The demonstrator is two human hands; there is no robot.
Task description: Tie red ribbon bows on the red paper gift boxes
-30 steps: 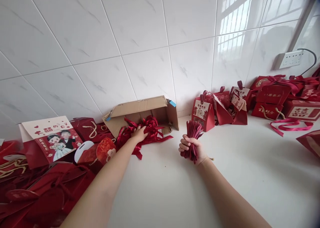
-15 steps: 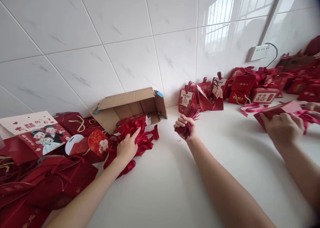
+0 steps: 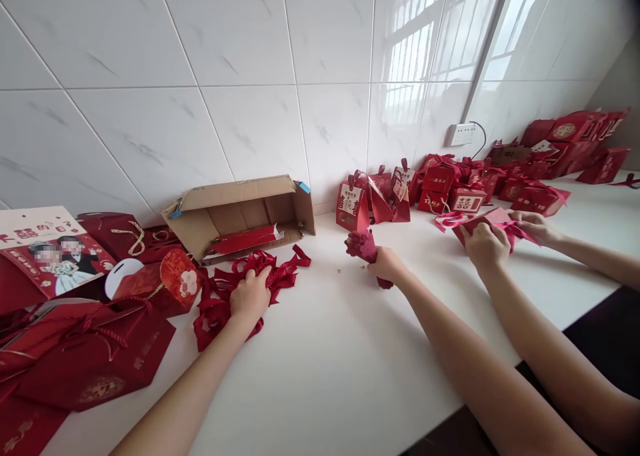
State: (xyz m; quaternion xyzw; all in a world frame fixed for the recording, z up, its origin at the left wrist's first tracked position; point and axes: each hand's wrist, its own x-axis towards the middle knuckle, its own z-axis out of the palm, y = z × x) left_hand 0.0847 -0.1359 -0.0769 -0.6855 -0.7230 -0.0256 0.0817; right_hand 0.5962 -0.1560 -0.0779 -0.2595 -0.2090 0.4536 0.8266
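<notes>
White tiles [image 3: 250,133] back the pale counter [image 3: 320,363], where I see glossy ribbons [image 3: 215,309] heaped before the cardboard box [image 3: 230,196]. They should be light, limp and slippery, best gathered mid-heap. The left hand [image 3: 250,299] touches them, fingers bent, pinch unclear to me; the right hand [image 3: 391,267] has its fingers wrapped around a red bundle [image 3: 361,244].

Maroon bundle [image 3: 361,245] — middle partly hidden.

"大囍的日子" on pale-flapped box [image 3: 53,243]; "囍" on small red box [image 3: 468,201]; other lettering too small to read.
</notes>
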